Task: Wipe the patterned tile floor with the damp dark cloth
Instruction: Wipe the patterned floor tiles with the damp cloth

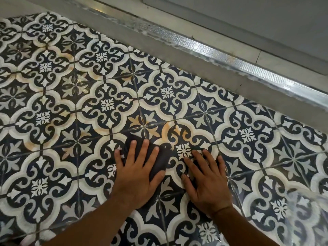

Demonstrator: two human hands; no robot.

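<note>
The patterned tile floor (106, 103) fills the view, dark blue and white with orange-brown stains near the middle. A dark cloth (159, 157) lies flat on the tiles just ahead of me. My left hand (136, 173) presses down on the cloth with fingers spread, covering most of it. My right hand (205, 176) rests flat on bare tile just right of the cloth, fingers apart, holding nothing.
A grey concrete sill (204, 71) runs diagonally along the far edge of the tiles, topped by a shiny metal door track (221, 52). A grey door panel (248, 18) stands behind it. Wet sheen shows on tiles at the lower right (301, 210).
</note>
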